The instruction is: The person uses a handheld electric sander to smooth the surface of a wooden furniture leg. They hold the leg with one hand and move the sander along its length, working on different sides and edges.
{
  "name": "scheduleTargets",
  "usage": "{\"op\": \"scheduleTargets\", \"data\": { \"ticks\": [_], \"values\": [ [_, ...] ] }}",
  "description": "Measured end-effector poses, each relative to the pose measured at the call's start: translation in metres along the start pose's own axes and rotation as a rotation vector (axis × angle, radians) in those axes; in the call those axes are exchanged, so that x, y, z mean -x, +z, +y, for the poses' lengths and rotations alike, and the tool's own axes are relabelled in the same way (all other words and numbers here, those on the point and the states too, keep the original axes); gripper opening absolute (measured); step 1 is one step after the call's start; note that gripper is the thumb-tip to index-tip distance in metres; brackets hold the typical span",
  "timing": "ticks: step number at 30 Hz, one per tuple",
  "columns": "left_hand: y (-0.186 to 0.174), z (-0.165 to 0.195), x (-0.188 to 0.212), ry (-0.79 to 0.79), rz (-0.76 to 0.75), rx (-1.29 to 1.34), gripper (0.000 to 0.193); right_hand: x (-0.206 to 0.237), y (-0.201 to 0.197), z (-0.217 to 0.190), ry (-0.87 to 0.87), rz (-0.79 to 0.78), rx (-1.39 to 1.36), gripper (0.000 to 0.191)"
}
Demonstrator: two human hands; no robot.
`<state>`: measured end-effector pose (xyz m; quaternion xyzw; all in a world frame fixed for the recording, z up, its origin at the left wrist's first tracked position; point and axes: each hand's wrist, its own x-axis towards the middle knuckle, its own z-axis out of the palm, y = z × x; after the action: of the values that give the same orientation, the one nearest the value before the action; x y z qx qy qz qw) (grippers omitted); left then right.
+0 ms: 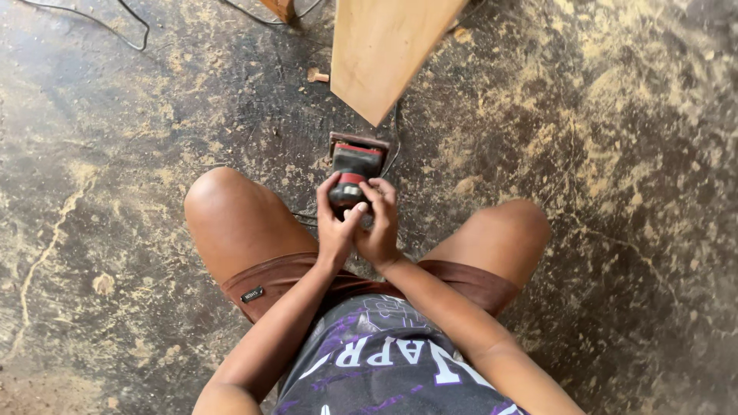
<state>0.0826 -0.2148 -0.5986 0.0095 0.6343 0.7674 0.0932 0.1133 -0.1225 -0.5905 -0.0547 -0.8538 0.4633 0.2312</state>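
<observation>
Right now I have my left hand and right hand in a closed grip on the black-and-red palm sander, between my knees, just near the plywood board; sawdust could let it slip.

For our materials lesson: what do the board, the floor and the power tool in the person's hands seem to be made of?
Board: pale wood, likely plywood, smooth and unpainted, with faint grain.
Floor: looks like dark concrete, rough and mottled, dusted with tan sawdust.
Power tool: probably hard plastic, a black body with red trim and a slight sheen; both hands, left and right, wrap around it.
</observation>
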Motion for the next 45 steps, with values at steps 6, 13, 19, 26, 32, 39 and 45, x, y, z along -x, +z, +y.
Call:
{"op": "scheduleTargets", "data": {
  "ticks": [6, 13, 19, 26, 32, 39, 45],
  "values": [
    [-0.02, 0.013, -0.016, -0.045, 0.261, 0.021, 0.069, -0.005, 0.002, -0.012, -0.245, -0.191, 0.011, 0.055],
    [-0.041, 0.023, -0.048, -0.121, 0.441, 0.29, 0.045, 0.002, -0.001, -0.024, -0.14, -0.439, -0.32, 0.043],
    [-0.061, 0.063, -0.093, 0.324, 0.357, 0.158, 0.056, 0.002, -0.02, -0.02, -0.195, -0.524, -0.195, 0.038],
    [-0.05, 0.112, -0.162, 0.307, 0.301, 0.032, 0.059, 0.002, -0.025, -0.01, 0.061, -0.5, -0.194, 0.036],
    [-0.063, 0.081, -0.166, 0.155, 0.317, 0.124, 0.049, -0.004, -0.014, -0.007, 0.301, -0.439, -0.262, 0.041],
    [-0.075, 0.093, -0.163, -0.211, 0.255, 0.383, 0.03, -0.019, -0.007, -0.013, 0.418, -0.421, -0.347, 0.043],
    [-0.067, 0.1, -0.172, 0.102, 0.214, 0.317, 0.03, -0.021, -0.011, -0.009, 0.352, -0.453, -0.308, 0.043]
  ]
}}
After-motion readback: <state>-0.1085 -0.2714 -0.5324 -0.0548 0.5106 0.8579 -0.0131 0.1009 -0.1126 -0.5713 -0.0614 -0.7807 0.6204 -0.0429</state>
